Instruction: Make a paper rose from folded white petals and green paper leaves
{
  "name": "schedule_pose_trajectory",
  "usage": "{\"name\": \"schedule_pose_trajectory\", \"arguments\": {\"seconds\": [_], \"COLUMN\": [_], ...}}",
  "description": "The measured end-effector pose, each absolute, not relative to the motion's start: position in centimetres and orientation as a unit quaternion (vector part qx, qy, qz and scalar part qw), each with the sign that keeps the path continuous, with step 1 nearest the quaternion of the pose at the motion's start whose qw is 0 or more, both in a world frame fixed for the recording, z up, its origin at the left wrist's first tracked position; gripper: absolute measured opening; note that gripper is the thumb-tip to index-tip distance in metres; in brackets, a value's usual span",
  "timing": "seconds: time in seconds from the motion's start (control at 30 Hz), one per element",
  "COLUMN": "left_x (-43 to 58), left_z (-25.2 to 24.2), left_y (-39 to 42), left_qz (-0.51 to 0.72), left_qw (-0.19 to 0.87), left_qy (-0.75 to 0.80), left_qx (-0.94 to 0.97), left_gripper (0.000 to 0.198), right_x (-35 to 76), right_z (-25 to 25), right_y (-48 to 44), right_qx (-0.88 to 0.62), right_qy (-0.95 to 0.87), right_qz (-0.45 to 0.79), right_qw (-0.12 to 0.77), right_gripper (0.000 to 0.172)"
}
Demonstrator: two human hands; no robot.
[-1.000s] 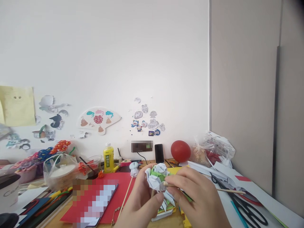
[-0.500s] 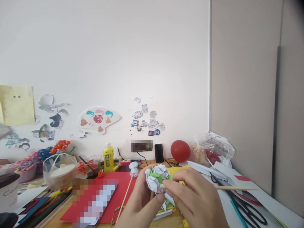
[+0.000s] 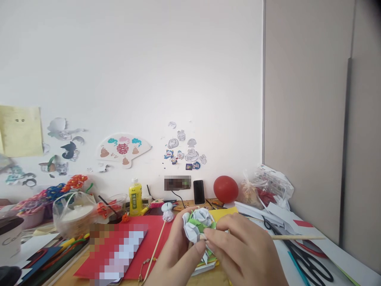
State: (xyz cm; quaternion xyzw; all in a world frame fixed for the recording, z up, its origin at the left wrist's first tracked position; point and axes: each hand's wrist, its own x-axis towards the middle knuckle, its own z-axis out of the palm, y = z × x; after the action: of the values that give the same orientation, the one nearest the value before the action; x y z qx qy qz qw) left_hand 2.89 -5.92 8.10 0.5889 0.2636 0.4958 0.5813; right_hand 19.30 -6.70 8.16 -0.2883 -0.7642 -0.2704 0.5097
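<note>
You've just got the one view here, the camera on your head, and it sits pretty level, facing straight across the wooden table (image 3: 69,277) at the plain white wall (image 3: 133,59). The wall fills the top two thirds, with a tall beige panel (image 3: 312,99) down the right side. The table only gets the bottom third. Your left hand (image 3: 175,254) and right hand (image 3: 241,254) are right under the lens, cut off by the bottom edge, and the white-and-green folded paper flower (image 3: 198,224) between them is the closest thing in shot. The yellow plastic bottle (image 3: 135,197) and round red ball (image 3: 226,189) by the wall mark the far end.
</note>
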Motion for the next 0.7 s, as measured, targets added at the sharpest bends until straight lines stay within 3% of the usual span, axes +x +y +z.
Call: {"name": "schedule_pose_trajectory", "arguments": {"seconds": [0.33,0.5,0.7], "left_x": [3.08,3.3,2.57], "left_z": [7.91,8.29,7.8], "left_y": [-5.79,-6.08,-5.54], "left_qz": [0.507,0.522,0.471], "left_qw": [0.589,0.587,0.615], "left_qy": [0.231,0.211,0.232], "left_qx": [0.586,0.581,0.588], "left_gripper": [0.048,0.039,0.046], "right_x": [18.9,19.1,19.06], "right_z": [8.63,8.8,8.73], "right_y": [-6.65,-6.82,-6.94], "right_qx": [-0.266,-0.279,-0.296], "right_qy": [-0.752,-0.757,-0.757], "right_qz": [-0.205,-0.186,-0.205], "right_qw": [0.568,0.561,0.545], "right_gripper": [0.017,0.022,0.02]}}
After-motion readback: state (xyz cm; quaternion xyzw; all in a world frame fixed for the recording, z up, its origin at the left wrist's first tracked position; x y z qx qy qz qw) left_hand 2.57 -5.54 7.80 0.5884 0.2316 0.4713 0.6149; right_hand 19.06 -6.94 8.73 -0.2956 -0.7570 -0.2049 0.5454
